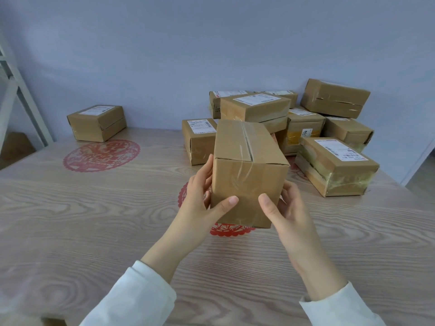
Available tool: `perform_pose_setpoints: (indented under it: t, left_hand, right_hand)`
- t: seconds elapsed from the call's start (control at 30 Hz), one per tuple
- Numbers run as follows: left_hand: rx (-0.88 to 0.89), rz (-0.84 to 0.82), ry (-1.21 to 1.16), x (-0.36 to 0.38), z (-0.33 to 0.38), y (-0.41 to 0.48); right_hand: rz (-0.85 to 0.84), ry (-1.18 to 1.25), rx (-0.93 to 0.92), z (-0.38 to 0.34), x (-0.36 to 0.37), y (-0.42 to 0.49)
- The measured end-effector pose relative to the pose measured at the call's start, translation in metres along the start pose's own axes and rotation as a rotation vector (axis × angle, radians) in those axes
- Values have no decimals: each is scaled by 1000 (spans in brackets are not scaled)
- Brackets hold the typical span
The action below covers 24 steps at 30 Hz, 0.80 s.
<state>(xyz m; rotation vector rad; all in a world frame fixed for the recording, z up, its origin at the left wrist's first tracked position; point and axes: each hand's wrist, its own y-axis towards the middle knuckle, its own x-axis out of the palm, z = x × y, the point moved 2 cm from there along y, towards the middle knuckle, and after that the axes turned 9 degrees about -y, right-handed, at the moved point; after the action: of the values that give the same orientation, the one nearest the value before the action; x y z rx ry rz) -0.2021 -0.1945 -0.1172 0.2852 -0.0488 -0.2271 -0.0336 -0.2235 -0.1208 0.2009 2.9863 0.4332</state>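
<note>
Clamping a taped box (247,161) between left hand (200,198) and right hand (288,208), the person seems barely started: one parcel (97,123) sits far left, the pile (306,123) far right waits.

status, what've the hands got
Left hand and right hand both grip the taped cardboard box. Parcel pile behind it. Nothing in the way.

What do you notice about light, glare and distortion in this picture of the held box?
Head view: soft, even light, faint shadows; pale glare streaks on the clear tape of the held box; the wide lens slants the white frame at left; the sleeves at the bottom look soft.
</note>
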Motion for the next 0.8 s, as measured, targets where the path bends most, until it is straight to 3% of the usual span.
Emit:
perform_pose_setpoints:
  t: [0.37,0.63,0.8]
  left_hand:
    - [-23,-39,-87,4,-14,-3]
    - [-75,43,-130,10,-12,-9]
    - [-112,30,-209,5,-12,-9]
  right_hand:
    - [-5,-6,-8,12,4,-4]
    - [14,-114,-60,27,6,-5]
    - [-20,-52,-12,25,8,-8]
